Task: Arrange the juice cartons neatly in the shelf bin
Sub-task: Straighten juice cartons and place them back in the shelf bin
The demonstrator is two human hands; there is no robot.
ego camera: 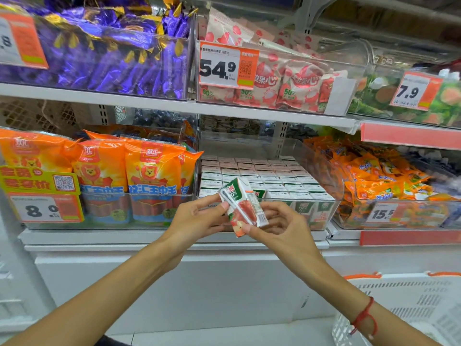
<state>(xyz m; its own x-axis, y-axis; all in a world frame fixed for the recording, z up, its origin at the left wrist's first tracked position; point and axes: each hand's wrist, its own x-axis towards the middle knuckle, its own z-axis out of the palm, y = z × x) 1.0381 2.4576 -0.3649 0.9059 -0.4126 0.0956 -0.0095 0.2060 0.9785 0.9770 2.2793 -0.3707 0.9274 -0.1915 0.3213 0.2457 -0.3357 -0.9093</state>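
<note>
Left hand (197, 216) and right hand (282, 228) both pinch one apple juice carton (243, 207) (tilted) near the clear shelf bin (324, 213).

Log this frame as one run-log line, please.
phase: carton in hand | left hand: holds juice carton | right hand: holds it | shelf bin: rows stocked

A single wide-angle view, worn on the person's head, looks forward and slightly down at close range onto white metal store shelves (149, 102), whose edges bow with the lens. Both bare forearms enter from 7 and 5 o'clock and meet near centre, just before the clear plastic shelf bin (321, 208). A white slotted plastic basket (409, 303) sits at 4 o'clock.
</note>
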